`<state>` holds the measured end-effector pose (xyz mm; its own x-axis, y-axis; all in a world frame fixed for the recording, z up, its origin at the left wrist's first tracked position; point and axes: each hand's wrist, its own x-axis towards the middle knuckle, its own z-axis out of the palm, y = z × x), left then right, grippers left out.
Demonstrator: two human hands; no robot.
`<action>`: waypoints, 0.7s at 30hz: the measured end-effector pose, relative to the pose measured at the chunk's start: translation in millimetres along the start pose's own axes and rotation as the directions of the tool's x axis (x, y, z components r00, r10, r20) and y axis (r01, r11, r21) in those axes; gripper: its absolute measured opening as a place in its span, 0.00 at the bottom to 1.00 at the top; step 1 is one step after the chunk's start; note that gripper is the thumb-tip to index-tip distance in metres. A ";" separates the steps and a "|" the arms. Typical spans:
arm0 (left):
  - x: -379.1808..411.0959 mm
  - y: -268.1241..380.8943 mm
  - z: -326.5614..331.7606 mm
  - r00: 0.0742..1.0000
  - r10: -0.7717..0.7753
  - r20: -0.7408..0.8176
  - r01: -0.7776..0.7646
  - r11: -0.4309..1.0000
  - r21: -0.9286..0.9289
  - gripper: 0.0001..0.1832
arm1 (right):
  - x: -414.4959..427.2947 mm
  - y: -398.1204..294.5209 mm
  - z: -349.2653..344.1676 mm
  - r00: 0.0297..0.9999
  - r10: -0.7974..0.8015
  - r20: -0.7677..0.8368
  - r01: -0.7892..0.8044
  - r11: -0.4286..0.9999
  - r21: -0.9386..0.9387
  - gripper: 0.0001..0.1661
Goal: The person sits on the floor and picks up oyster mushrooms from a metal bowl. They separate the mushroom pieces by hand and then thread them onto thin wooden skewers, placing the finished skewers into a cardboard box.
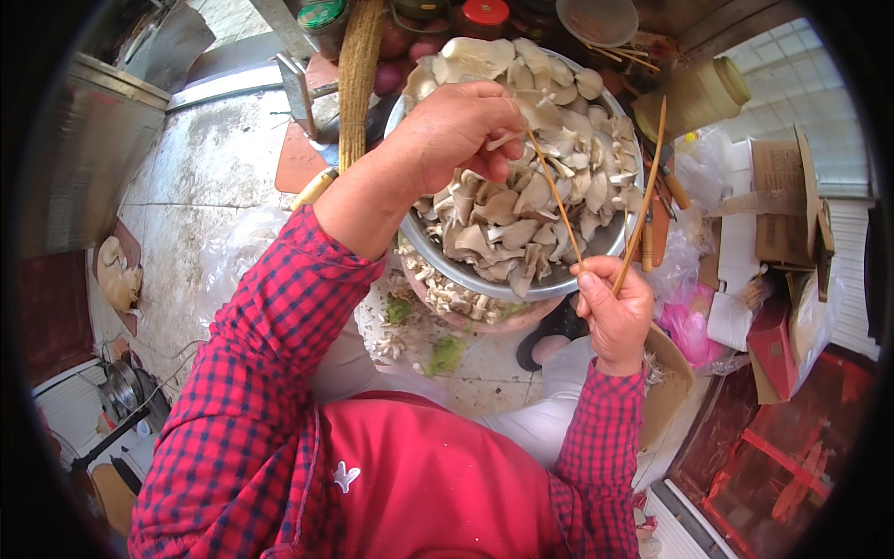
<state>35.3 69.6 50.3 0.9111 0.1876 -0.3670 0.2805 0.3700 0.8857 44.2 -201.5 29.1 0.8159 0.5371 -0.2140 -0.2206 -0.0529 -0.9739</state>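
A wide metal basin heaped with torn oyster mushrooms stands before me. Over its far left part, my left hand pinches a small piece of mushroom, its pale stem showing between the fingers. My right hand, at the basin's near right rim, grips a thin bamboo stick between thumb and forefinger. The stick's far end reaches my left fingertips; whether it pierces the mushroom is hidden. A wider bamboo strip also rises from my right hand, and I cannot tell if the two are joined.
Beneath the basin, a pinkish tub holds mushroom scraps. A straw broom leans at the far left, near lidded jars. Wooden-handled tools, plastic bags and cardboard boxes crowd the right side.
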 end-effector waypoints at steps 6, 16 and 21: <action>0.8 -6.5 9.6 0.991 -0.093 0.091 0.092 0.996 0.014 0.05 | -0.6 -4.3 0.1 1.000 -0.010 -0.030 0.009 0.999 -0.045 0.08; -21.0 -51.4 58.4 0.916 -0.268 0.298 0.257 0.963 0.075 0.07 | 5.0 1.3 4.3 0.997 -0.053 -0.054 0.048 0.995 -0.083 0.07; -7.9 -35.6 52.0 0.933 -0.169 0.319 0.100 0.970 0.220 0.06 | 9.9 -0.5 2.1 0.987 -0.096 -0.131 0.083 0.992 -0.097 0.08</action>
<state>33.8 7.6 36.5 0.8986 -0.1774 -0.4012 0.4302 0.1773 0.8851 51.3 -194.3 27.6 0.8961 0.4250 -0.1279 -0.0991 -0.0893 -0.9911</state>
